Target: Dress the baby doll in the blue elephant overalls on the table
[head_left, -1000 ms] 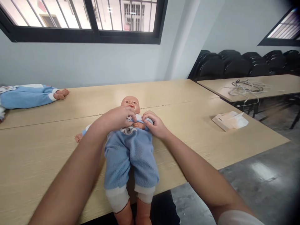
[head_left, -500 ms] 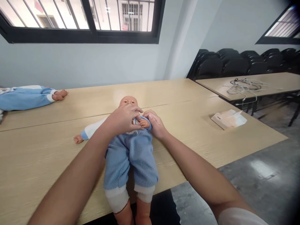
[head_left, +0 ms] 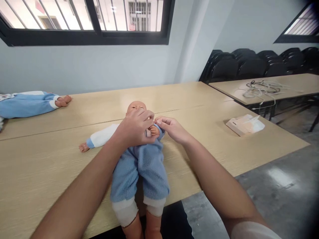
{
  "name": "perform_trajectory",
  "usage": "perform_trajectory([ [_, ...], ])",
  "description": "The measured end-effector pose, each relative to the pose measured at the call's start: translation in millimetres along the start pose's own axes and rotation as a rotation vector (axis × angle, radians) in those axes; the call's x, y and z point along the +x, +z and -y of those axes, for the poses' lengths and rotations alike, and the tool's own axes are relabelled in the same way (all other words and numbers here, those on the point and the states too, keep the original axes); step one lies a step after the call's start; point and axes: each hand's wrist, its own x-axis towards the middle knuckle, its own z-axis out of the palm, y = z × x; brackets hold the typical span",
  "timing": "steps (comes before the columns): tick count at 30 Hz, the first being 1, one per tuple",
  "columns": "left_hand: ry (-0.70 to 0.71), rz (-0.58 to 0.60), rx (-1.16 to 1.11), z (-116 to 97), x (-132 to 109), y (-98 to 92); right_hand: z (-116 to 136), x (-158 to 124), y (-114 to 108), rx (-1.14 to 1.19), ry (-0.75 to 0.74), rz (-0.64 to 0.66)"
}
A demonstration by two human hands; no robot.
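A baby doll point(head_left: 139, 166) lies on its back at the table's near edge, in blue fleece trousers with white cuffs. Its head points away from me and its bare legs toward me. My left hand point(head_left: 138, 127) covers the doll's chest and lower face, with the fingers curled on the shirt. The doll's small hand point(head_left: 155, 130) shows at a blue sleeve point(head_left: 161, 132), between my hands. Thumb and fingers of my right hand point(head_left: 171, 127) pinch that sleeve's edge. The other sleeve point(head_left: 102, 136), white with a blue cuff, stretches out to the left.
Another doll point(head_left: 30, 104) in blue clothes lies at the far left of the table point(head_left: 194, 109). A tissue box point(head_left: 244, 125) stands to the right. Tangled cables point(head_left: 264, 90) lie on a second table, with stacked black chairs point(head_left: 224, 66) behind.
My right hand has shifted slightly right and changed its grip, now pinching the sleeve edge. My left hand has moved a little to the right over the doll's chest.
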Motion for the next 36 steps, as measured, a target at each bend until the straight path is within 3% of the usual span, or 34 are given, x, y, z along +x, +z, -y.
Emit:
perform_trajectory([
  [9,0.063,-0.005,-0.032,3.0,-2.6,2.5,12.1,-5.9,-7.1,-0.079,0.016,0.133],
  [15,0.085,-0.063,-0.093,-2.5,-1.7,-0.2,14.4,-8.3,-16.7,-0.13,0.015,0.034],
  [19,0.068,-0.103,-0.121,-5.2,-0.3,-2.2,10.3,-4.8,-18.7,0.025,0.095,-0.036],
  [25,0.05,-0.126,-0.165,-0.6,-1.9,2.3,16.9,-8.6,-18.3,0.33,0.224,0.012],
  [31,-0.061,-0.23,-0.28,2.7,1.1,6.5,24.8,-14.6,-46.0,0.003,0.259,0.039],
  [36,-0.082,-0.198,-0.423,-3.0,3.0,-0.4,13.4,-10.0,-54.7,0.007,0.298,0.065],
])
